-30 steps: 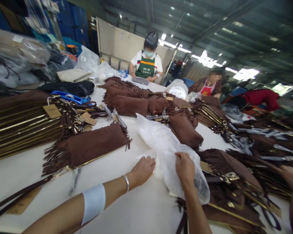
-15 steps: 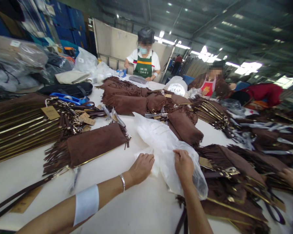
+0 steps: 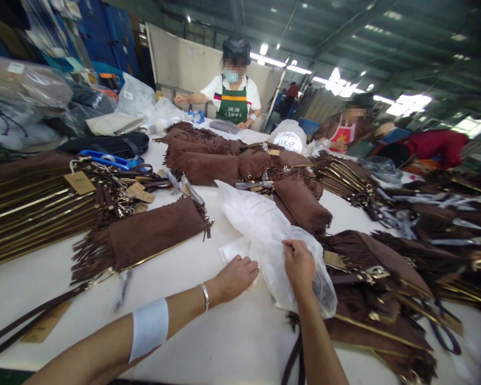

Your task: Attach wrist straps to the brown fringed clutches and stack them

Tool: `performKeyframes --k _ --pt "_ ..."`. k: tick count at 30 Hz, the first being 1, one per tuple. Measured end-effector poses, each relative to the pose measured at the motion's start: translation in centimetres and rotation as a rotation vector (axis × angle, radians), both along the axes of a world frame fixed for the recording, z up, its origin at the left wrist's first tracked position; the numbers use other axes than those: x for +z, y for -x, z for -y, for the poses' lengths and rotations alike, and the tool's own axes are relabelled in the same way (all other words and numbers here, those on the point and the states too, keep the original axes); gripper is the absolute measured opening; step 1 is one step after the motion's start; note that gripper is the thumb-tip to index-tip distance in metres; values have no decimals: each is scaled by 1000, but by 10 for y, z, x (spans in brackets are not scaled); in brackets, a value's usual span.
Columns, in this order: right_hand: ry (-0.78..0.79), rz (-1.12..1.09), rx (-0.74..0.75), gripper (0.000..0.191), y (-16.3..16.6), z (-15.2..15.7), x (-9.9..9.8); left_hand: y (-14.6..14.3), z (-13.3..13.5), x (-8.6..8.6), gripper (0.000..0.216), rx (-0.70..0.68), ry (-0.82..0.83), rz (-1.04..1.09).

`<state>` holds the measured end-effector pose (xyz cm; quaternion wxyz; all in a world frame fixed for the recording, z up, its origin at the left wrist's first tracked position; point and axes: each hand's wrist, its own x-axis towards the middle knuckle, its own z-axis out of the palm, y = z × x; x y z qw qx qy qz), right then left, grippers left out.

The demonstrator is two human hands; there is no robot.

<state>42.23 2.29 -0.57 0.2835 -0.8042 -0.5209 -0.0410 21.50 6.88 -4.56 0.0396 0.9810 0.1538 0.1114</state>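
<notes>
A crumpled, see-through white plastic bag [image 3: 260,219] lies on the white table in front of me. My right hand [image 3: 300,264] is closed on its right part, thumb and fingers pinching the film. At the bag's left edge, my left hand [image 3: 238,278] has its fingers curled together on the film; the fingertips are partly hidden. A white flap [image 3: 234,250] lies just beyond the left hand. To the left is a brown fringed handbag [image 3: 154,232] with a gold edge and a strap. More brown fringed bags [image 3: 377,289] are piled beside my right forearm.
Stacked brown bags with gold edges [image 3: 36,203] and paper tags fill the left side. A blue tape dispenser [image 3: 110,159] sits behind them. More brown bags [image 3: 212,168] lie across the table. A co-worker in a green apron [image 3: 232,104] stands opposite; others are at the right.
My left hand has shifted slightly right and down along the bag's edge, showing more of the white flap. My right hand keeps its hold. The co-worker opposite has stretched an arm out sideways.
</notes>
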Motion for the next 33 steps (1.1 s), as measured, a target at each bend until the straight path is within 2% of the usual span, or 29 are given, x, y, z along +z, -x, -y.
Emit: performKeyframes --k 3,8,12,19,25,29,33 --pt "1 0 3 32 0 0 -1 -2 -3 -5 9 -13 75 -30" --pt "-9 6 4 32 -2 0 -2 -6 -7 -15 24 83 308 46" --pt "-9 3 5 30 -1 -1 -2 -4 -11 -16 22 138 455 93" --pt "16 22 -11 28 -2 0 -3 -10 -22 -16 8 407 879 300" --pt "46 75 -26 26 5 1 1 5 -24 -17 23 464 1236 490" --pt "150 184 6 26 19 2 9 20 -23 -21 32 512 1396 565" --pt "310 396 76 34 38 7 16 28 -20 -21 31 546 1450 617"
